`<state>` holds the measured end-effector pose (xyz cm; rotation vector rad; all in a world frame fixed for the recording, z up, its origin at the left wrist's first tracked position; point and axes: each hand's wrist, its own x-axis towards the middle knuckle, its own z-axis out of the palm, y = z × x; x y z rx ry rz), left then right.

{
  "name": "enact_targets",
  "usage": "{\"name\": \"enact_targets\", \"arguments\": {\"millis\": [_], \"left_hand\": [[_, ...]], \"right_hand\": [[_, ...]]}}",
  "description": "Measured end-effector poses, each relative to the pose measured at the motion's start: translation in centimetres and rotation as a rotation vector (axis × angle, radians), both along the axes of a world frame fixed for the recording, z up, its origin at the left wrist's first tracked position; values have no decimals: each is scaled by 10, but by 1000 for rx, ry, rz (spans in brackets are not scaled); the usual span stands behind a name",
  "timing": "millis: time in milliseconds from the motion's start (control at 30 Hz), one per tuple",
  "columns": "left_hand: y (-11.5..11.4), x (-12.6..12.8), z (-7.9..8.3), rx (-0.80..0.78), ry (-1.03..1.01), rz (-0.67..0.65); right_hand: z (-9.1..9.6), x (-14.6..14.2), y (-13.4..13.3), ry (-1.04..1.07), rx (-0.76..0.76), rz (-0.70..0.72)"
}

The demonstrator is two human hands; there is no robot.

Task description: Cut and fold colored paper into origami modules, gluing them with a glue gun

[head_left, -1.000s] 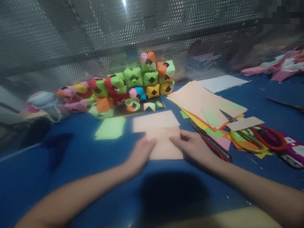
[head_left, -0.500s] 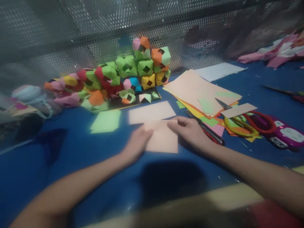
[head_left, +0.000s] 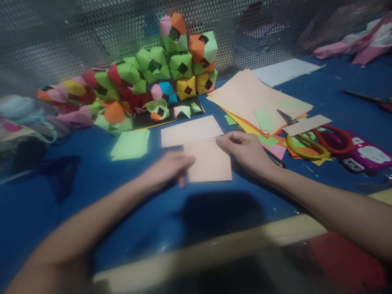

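A pale peach sheet of paper (head_left: 210, 163) is held between my two hands, just above the blue tabletop. My left hand (head_left: 171, 165) pinches its left edge, thumb on top and fingers beneath. At the upper right corner, my right hand (head_left: 245, 149) grips the sheet between thumb and bent fingers. Right behind it lies another peach piece of paper (head_left: 190, 131), partly overlapped by the held one. To the left of that rests a small stack of light green paper squares (head_left: 131, 144).
Folded paper balls (head_left: 153, 65) are piled along a perforated metal panel (head_left: 239, 45). Larger peach sheets (head_left: 248, 98), scissors (head_left: 306, 147) with red and yellow handles, paper scraps and a purple device (head_left: 364, 157) lie to the right. The table's pale edge (head_left: 208, 249) runs in front.
The view has tilted, so everything sits higher in the picture. My left hand has slid a little down the sheet's left edge, its fingers now showing below. The right hand keeps its corner.
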<state>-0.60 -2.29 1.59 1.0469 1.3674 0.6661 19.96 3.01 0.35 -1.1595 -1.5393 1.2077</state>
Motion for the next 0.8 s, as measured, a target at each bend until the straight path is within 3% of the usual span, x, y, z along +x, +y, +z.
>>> {"name": "enact_targets", "arguments": {"millis": [67,167,300,600,700,800], "left_hand": [[3,1,6,-48,-13,14],[7,7,10,-56,-113,135],[13,7,10,19,-225,290],[12,7,5,91,-211,297],[16,-6,11,149,-140,282],[22,-41,22,271,44,304]], "right_hand": [[0,0,0,24,-5,11],[3,0,-1,40,-38,54],[10,1,-5,-125,-89,172],[8,2,-6,-225,-54,225],[3,3,-6,-201,-89,271],[-3,3,-5,-155,-128,325]]}}
